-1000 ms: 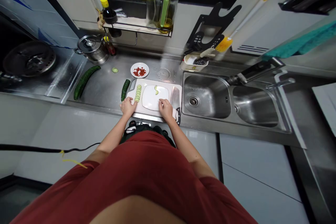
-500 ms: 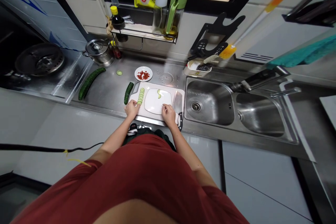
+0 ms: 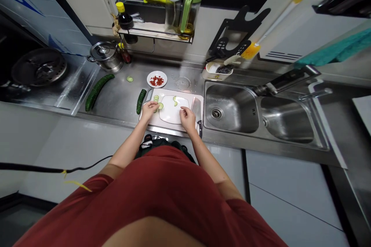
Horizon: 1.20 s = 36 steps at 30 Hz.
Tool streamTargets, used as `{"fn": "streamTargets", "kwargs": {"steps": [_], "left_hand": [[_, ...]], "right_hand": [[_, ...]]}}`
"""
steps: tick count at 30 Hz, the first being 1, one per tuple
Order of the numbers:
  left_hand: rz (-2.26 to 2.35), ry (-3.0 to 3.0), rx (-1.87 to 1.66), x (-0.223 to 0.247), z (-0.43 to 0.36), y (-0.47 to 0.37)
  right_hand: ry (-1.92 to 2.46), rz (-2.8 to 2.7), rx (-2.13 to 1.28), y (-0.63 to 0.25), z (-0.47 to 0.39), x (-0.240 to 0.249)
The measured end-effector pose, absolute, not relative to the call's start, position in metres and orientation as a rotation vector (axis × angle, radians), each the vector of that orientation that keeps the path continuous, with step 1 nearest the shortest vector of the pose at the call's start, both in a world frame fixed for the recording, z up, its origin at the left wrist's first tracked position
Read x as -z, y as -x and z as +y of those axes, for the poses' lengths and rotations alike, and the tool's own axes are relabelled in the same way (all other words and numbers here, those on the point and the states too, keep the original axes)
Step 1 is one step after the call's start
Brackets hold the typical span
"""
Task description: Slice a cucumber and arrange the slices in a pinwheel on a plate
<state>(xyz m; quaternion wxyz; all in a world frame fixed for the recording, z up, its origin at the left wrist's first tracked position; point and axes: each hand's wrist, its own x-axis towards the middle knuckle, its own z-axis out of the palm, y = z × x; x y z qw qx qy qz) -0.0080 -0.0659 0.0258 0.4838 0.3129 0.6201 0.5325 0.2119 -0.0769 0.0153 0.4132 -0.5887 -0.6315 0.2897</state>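
My left hand (image 3: 148,111) pinches a round cucumber slice (image 3: 160,105) near the left edge of a white square plate (image 3: 169,114). Beneath and beside those fingers a column of cucumber slices (image 3: 156,97) lies on the cutting board (image 3: 158,123), partly hidden. Two slices (image 3: 175,103) rest near the plate's top edge. Over the plate's right side is my right hand (image 3: 188,118), fingertips pressed together; whatever they hold, if anything, is too small to make out. A knife (image 3: 199,124) lies at the board's right end. A cut cucumber (image 3: 141,101) sits left of the board.
Behind the board is a small plate (image 3: 157,73) of red pieces. A whole cucumber (image 3: 98,92), a cucumber end (image 3: 130,79) and a lidded pot (image 3: 106,56) stand to the left. On the right is a double sink (image 3: 232,108); a bottle shelf (image 3: 156,34) hangs above.
My left hand has moved up and slightly right from the bottom of the slice column, lifting a slice toward the plate. My right hand has shifted slightly up. The view has shifted a little.
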Motion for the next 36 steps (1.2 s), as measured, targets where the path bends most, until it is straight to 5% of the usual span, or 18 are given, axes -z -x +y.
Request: {"fn": "streamTargets", "kwargs": {"steps": [11, 20, 27, 36], "left_hand": [[1.246, -1.020, -1.189, -0.086, -0.061, -0.014], [1.256, -0.950, -1.174, -0.092, -0.065, -0.020], [1.037, -0.536, -0.779, -0.093, -0.069, -0.028], [0.905, -0.335, -0.783, -0.101, -0.065, -0.041]], "right_hand": [[1.143, -1.406, -1.275, -0.181, -0.057, -0.082], [1.195, -1.183, -1.454, -0.181, -0.052, -0.086], [1.172, -1.161, -1.418, -0.190, -0.051, -0.093], [1.158, -1.268, -1.315, -0.193, -0.053, -0.094]]}}
